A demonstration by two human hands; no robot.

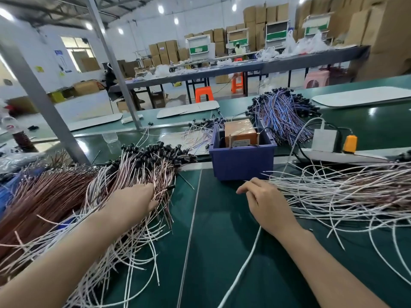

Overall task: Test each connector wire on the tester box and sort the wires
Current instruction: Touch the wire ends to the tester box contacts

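An orange tester box point(239, 132) sits inside a blue plastic bin point(242, 158) at the middle of the green table. Left of it lies a big pile of pink and white wires with black connectors point(142, 172). My left hand point(133, 201) rests on that pile's near edge, fingers reaching into the wires; whether it grips one is hidden. On the right spreads a loose pile of white wires point(338, 192). My right hand point(266, 203) lies at its left edge with fingers curled among the wire ends; I cannot make out a held wire.
A bundle of blue and purple wires point(282, 112) lies behind the bin. A power strip with a grey adapter point(324, 141) and an orange plug point(350, 143) is at the right. A grey metal post point(42, 103) rises at left. White trays sit on the far conveyor.
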